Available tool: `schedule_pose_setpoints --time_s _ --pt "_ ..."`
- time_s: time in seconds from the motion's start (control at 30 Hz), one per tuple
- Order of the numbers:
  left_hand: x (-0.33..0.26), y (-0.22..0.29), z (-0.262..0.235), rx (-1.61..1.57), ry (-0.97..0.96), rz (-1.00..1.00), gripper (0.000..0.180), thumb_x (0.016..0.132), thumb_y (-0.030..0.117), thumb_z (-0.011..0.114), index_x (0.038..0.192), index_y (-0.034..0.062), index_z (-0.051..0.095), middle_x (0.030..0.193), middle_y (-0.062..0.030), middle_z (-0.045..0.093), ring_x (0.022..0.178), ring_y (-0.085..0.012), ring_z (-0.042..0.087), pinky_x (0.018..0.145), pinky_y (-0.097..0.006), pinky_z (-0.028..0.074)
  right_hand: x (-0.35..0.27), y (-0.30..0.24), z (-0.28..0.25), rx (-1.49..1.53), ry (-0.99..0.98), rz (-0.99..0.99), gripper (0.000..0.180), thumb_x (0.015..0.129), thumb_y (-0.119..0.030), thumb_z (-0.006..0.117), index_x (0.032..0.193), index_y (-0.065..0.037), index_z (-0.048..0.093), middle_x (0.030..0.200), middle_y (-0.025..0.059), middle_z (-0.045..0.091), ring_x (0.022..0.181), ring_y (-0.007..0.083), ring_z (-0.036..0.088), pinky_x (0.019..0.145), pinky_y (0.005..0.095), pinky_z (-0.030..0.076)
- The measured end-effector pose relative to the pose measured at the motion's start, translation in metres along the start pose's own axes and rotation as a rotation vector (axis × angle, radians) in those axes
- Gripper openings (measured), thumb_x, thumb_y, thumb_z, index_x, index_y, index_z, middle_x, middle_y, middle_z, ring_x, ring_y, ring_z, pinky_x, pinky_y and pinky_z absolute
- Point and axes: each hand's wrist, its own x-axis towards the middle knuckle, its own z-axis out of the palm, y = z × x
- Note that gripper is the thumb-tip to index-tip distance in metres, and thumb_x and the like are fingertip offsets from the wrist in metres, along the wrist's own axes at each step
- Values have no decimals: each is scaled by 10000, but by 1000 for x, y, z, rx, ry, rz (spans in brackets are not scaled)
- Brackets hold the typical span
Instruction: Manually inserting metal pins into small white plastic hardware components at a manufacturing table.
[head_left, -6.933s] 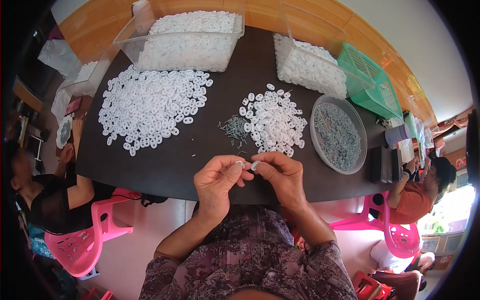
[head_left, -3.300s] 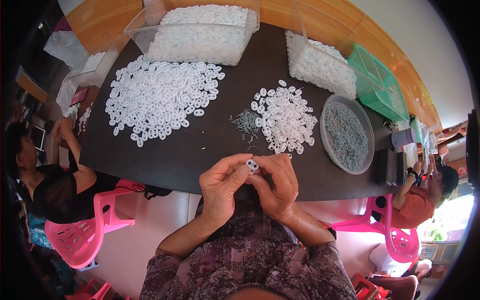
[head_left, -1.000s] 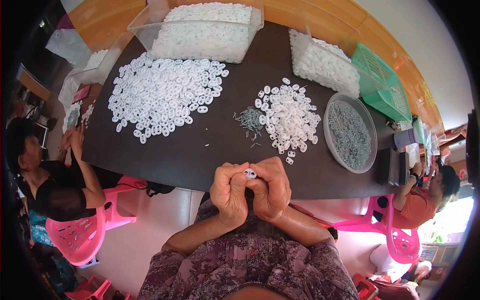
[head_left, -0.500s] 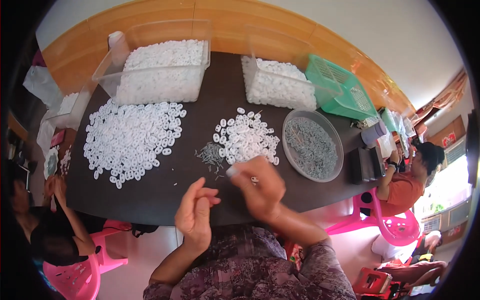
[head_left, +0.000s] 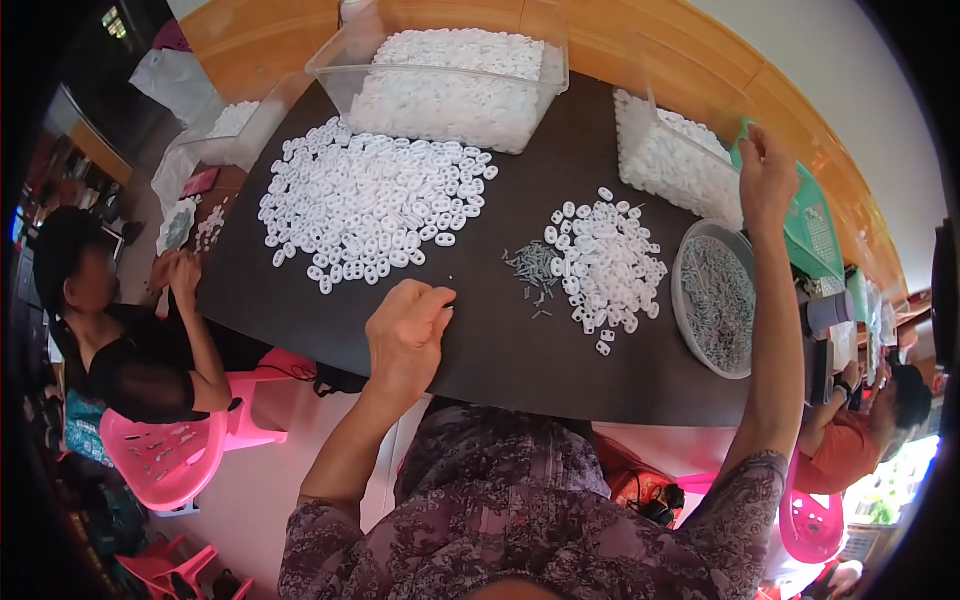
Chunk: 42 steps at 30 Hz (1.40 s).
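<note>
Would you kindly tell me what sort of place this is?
Probably an assembly workroom: a dark table bears loose white pieces, a round tray holds what look like grey screws, and a person sits nearby.

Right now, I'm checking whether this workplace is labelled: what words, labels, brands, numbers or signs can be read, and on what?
None can be read.
Large white pile and smaller white pile: no legible marking.
Large clear bin and green basket: nothing legible.
Lilac cup and flat red item: too small or blurred to tell.
</note>
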Motion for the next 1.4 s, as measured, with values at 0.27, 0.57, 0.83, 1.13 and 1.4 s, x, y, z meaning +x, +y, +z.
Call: schedule_pose_setpoints --time_s 0.27,0.57,0.83,1.13,1.4 --pt "9 24 14 3 -78 186 258 647 -42 696 882 43 633 752 -67 540 693 -255 567 579 -361 454 -68 -104 -44 387 -55 -381 165 694 85 623 837 4 628 811 130 620 748 304 568 670 380 464" --pt "7 36 62 150 -200 245 249 619 19 750 818 38 601 745 -89 509 673 -281 557 576 -382 442 -122 -120 -56 590 -299 -310 214 671 93 682 859 0 641 801 115 629 725 279 570 611 350 463" --pt "5 34 73 292 -265 307 205 662 13 715 743 42 529 730 -103 481 672 -295 546 590 -394 444 -138 -115 -71 630 -381 -250 199 687 88 679 862 5 635 784 100 627 698 273 554 601 346 452" --pt "-3 45 49 -176 -223 65 183 713 -76 650 751 20 499 720 -86 519 608 -211 575 542 -310 467 -182 -110 -94 555 -533 -59 166 692 39 698 840 -17 645 755 93 605 695 277 538 607 359 438" --pt "-13 44 48 -621 -283 -293 170 783 -87 652 909 4 583 801 -37 548 660 -90 535 595 -227 451 -202 -122 -94 415 -542 -66 213 675 8 712 871 -27 638 767 92 562 709 279 523 604 379 437"
